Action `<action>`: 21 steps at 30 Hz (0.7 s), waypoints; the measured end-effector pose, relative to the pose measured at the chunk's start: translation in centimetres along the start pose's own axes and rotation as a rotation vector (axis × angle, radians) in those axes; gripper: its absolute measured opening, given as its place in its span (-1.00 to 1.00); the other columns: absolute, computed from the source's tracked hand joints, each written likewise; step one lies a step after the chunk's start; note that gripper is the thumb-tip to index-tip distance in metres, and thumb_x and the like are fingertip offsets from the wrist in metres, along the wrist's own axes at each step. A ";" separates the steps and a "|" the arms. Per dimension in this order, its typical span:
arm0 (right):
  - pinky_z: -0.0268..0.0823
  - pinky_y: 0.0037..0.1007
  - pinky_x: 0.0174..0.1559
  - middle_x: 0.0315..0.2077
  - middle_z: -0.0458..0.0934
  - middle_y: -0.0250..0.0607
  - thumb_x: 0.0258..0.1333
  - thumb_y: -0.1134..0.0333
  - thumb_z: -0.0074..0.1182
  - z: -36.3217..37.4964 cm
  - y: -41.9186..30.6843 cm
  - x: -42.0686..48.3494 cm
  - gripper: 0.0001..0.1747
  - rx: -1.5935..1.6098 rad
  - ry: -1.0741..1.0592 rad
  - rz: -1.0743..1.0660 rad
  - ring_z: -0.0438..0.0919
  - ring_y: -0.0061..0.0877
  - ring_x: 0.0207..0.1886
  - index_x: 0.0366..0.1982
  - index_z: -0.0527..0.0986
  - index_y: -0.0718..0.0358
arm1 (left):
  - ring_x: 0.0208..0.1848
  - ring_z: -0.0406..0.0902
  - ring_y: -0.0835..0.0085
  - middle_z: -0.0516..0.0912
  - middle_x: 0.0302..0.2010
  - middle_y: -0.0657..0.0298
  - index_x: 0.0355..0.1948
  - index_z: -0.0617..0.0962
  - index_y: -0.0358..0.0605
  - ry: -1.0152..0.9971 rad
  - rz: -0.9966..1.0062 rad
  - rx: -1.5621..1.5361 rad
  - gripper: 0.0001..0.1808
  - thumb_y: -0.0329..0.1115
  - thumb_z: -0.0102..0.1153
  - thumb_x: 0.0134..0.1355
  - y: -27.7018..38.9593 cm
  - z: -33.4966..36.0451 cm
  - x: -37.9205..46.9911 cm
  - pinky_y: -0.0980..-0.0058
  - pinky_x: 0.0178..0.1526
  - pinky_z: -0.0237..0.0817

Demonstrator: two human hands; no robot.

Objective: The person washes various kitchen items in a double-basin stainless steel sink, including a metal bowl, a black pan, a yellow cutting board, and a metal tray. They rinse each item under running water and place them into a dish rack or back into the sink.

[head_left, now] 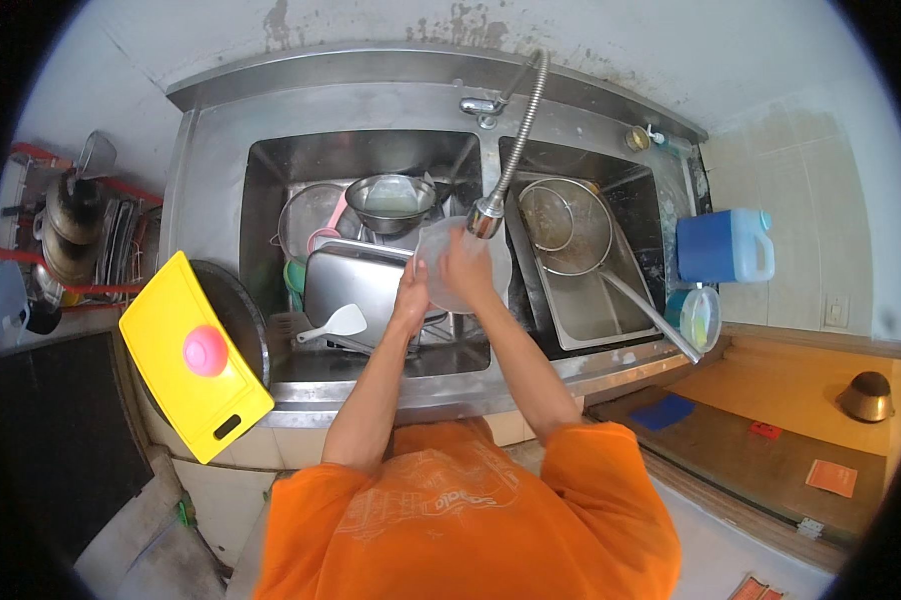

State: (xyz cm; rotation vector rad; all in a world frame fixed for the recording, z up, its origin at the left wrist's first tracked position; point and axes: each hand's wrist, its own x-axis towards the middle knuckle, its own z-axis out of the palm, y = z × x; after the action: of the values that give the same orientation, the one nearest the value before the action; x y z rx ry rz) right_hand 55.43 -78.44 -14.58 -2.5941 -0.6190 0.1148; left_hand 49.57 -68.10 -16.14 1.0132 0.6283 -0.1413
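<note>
My left hand (411, 294) grips the left rim of a translucent plastic bowl (500, 264), held above the left sink basin (368, 375). Inside that bowl is my right hand (467, 268), its fingers partly hidden, and whether it holds anything I cannot tell. Just above it hangs the metal spray head (486, 217) of a spring-hose faucet (527, 120). Below and left of my hands lie a stainless steel pan (353, 289) and a white rice paddle (338, 322). Farther back are a steel bowl (390, 217) and a pink-handled strainer (336, 214).
The right basin holds a long-handled wire strainer (582, 255) on a steel tray (600, 311). A yellow cutting board (173, 360) bearing a pink bowl (205, 351) leans at left. At right stand a blue jug (720, 246) and a plastic tub (699, 319). A dish rack (113, 289) is far left.
</note>
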 end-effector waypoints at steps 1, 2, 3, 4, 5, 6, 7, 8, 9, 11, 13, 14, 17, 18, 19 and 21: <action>0.26 0.02 0.01 -0.03 0.44 0.13 0.15 0.22 0.05 -0.3 -0.4 1.0 -0.61 0.112 -0.012 0.048 0.44 0.01 -0.01 -0.05 0.44 0.29 | 0.04 0.52 0.29 0.54 0.06 0.09 0.34 0.23 -0.03 0.032 -0.006 0.059 -0.53 -0.13 -0.29 0.49 0.8 0.6 -0.7 0.22 -0.12 0.53; 0.27 0.00 0.00 -0.07 0.48 0.10 0.16 0.20 0.04 -0.5 -0.5 1.5 -0.64 0.223 -0.024 0.096 0.45 -0.01 -0.03 -0.08 0.45 0.28 | 0.05 0.51 0.31 0.55 0.04 0.10 0.33 0.25 -0.05 0.064 -0.012 0.117 -0.52 -0.09 -0.29 0.49 1.4 1.1 -1.1 0.23 -0.11 0.53; 0.28 -0.02 -0.01 -0.10 0.50 0.08 0.17 0.20 0.05 -0.1 -0.7 1.3 -0.66 0.343 -0.181 -0.007 0.46 -0.02 -0.05 -0.11 0.45 0.28 | 0.06 0.51 0.29 0.55 0.05 0.09 0.33 0.25 -0.07 0.069 0.022 0.147 -0.49 -0.05 -0.29 0.48 1.3 -0.3 -0.3 0.22 -0.09 0.52; 0.29 -0.05 -0.02 -0.14 0.52 0.05 0.18 0.19 0.05 0.5 -0.6 0.8 -0.67 0.455 -0.342 -0.114 0.47 -0.03 -0.06 -0.14 0.46 0.28 | 0.07 0.52 0.26 0.55 0.05 0.08 0.34 0.24 -0.08 0.074 0.054 0.168 -0.46 -0.02 -0.29 0.48 0.7 -3.0 1.3 0.20 -0.06 0.51; 0.30 -0.07 -0.03 -0.18 0.54 0.03 0.19 0.19 0.05 0.8 -0.4 0.3 -0.69 0.561 -0.510 -0.226 0.48 -0.04 -0.08 -0.17 0.47 0.28 | 0.07 0.52 0.24 0.55 0.05 0.07 0.34 0.24 -0.09 0.084 0.087 0.182 -0.44 0.02 -0.28 0.47 0.4 -4.5 2.4 0.19 -0.04 0.49; 0.32 -0.11 -0.04 -0.24 0.55 0.04 0.23 0.23 0.02 -0.4 -0.3 -0.6 -0.71 0.345 -0.551 -0.291 0.49 -0.04 -0.12 -0.16 0.49 0.31 | 0.08 0.52 0.19 0.55 0.05 0.04 0.34 0.25 -0.11 0.127 -0.030 0.195 -0.41 0.04 -0.27 0.45 1.8 -4.7 2.3 0.16 -0.01 0.47; 0.33 -0.15 -0.03 -0.22 0.56 0.02 0.24 0.23 0.02 -0.6 0.6 -1.2 -0.69 0.320 -0.505 -0.297 0.51 -0.08 -0.11 -0.12 0.48 0.32 | 0.09 0.52 0.13 0.56 0.04 0.00 0.34 0.25 -0.13 0.155 -0.146 0.218 -0.39 0.06 -0.25 0.44 5.1 -3.6 1.4 0.13 0.03 0.44; 0.35 -0.19 -0.02 -0.19 0.56 0.00 0.25 0.23 0.01 -0.5 1.1 -1.8 -0.67 0.296 -0.468 -0.317 0.52 -0.11 -0.11 -0.09 0.47 0.33 | 0.10 0.52 0.08 0.57 0.03 -0.03 0.33 0.26 -0.14 0.199 -0.258 0.233 -0.36 0.09 -0.24 0.42 7.0 -3.1 0.8 0.10 0.06 0.41; 0.36 -0.23 0.00 -0.17 0.57 -0.02 0.26 0.23 0.00 -0.3 1.0 -2.2 -0.64 0.269 -0.442 -0.354 0.54 -0.15 -0.10 -0.05 0.46 0.35 | 0.10 0.51 0.04 0.58 0.01 -0.06 0.30 0.29 -0.15 0.219 -0.077 0.511 -0.37 0.08 -0.19 0.39 5.3 -3.9 2.0 0.09 0.09 0.37; 0.37 -0.26 0.04 -0.10 0.56 -0.08 0.31 0.21 -0.05 4.6 3.5 -2.3 -0.60 0.581 -0.178 -0.096 0.54 -0.23 -0.03 0.02 0.43 0.37 | 0.12 0.50 -0.03 0.59 -0.01 -0.12 0.24 0.36 -0.18 0.167 0.318 1.004 -0.38 0.06 -0.10 0.33 1.5 -3.2 5.1 0.08 0.14 0.31; 0.38 -0.28 0.08 -0.04 0.54 -0.11 0.36 0.19 -0.10 5.9 4.0 -2.1 -0.57 1.017 -0.068 0.168 0.54 -0.29 0.02 0.07 0.40 0.37 | 0.13 0.48 -0.06 0.58 -0.01 -0.17 0.18 0.44 -0.21 0.124 0.732 1.358 -0.39 0.04 -0.02 0.27 0.6 0.2 5.0 0.13 0.19 0.27; 0.37 -0.28 0.10 -0.01 0.53 -0.12 0.38 0.18 -0.12 3.6 3.3 -1.4 -0.56 1.287 -0.090 0.308 0.53 -0.30 0.03 0.08 0.39 0.37 | 0.14 0.47 -0.07 0.58 -0.01 -0.20 0.14 0.48 -0.23 0.078 0.935 1.495 -0.40 0.03 0.01 0.24 1.1 1.6 4.4 0.18 0.21 0.25; 0.31 -0.21 0.18 0.07 0.47 -0.05 0.43 0.09 -0.23 2.1 5.2 -1.3 -0.52 1.851 0.051 0.675 0.49 -0.25 0.08 0.13 0.36 0.33 | 0.22 0.40 -0.08 0.55 0.05 -0.20 0.01 0.58 -0.26 -0.530 0.544 1.518 -0.47 -0.02 0.01 0.22 8.0 4.2 4.4 0.14 0.29 0.14; 0.29 -0.19 0.20 0.08 0.46 -0.04 0.43 0.07 -0.24 0.2 3.9 -0.6 -0.50 1.954 0.103 0.712 0.48 -0.24 0.09 0.13 0.35 0.33 | 0.29 0.30 -0.14 0.54 0.08 -0.21 -0.11 0.63 -0.27 -0.433 0.456 1.169 -0.52 -0.04 0.05 0.20 9.3 4.9 3.8 0.00 0.34 0.01; 0.27 -0.18 0.22 0.09 0.45 -0.04 0.43 0.06 -0.25 -1.2 2.7 0.3 -0.49 2.058 0.159 0.732 0.47 -0.23 0.11 0.14 0.35 0.33 | 0.30 0.28 -0.14 0.54 0.08 -0.20 -0.11 0.63 -0.27 -0.242 0.578 1.265 -0.52 -0.04 0.08 0.19 7.5 5.2 3.8 -0.03 0.35 -0.01; 0.20 -0.11 0.26 0.12 0.42 -0.04 0.41 0.00 -0.24 3.0 6.2 0.7 -0.43 2.227 0.232 0.721 0.42 -0.18 0.16 0.17 0.31 0.33 | 0.32 0.24 -0.16 0.53 0.10 -0.18 -0.13 0.64 -0.25 0.144 0.812 1.433 -0.53 -0.04 0.13 0.16 1.8 6.6 3.3 -0.10 0.35 -0.07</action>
State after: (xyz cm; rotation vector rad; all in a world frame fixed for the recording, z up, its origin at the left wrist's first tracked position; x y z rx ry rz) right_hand 58.02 -81.72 -20.10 -0.4644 0.4896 0.3967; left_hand 55.80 -72.00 -14.20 2.6007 0.1039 0.2582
